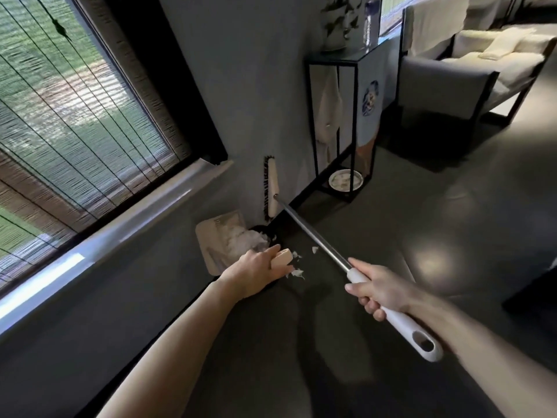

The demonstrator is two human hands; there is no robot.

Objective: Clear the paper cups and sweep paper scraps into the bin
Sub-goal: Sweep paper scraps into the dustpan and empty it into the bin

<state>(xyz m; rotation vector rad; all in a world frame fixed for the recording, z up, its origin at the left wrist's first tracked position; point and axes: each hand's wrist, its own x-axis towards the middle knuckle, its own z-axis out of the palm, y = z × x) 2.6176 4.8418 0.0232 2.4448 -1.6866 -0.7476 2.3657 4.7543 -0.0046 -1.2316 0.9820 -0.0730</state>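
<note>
By wall: right hand grips broom.

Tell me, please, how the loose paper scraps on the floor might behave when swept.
The paper scraps look small, thin and crumpled, so probably very light and apt to scatter. Being irregular, they would likely slide or tumble rather than roll.

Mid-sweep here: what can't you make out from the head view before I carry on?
- Bin and paper cups: nowhere in the head view, so they must lie beyond the frame.
- Dustpan: its near edge is hidden under the left hand.
- Broom: the head is edge-on at the wall, with its bristles in shadow.
- Loose scraps on the floor: too small and blurred to count.
</note>
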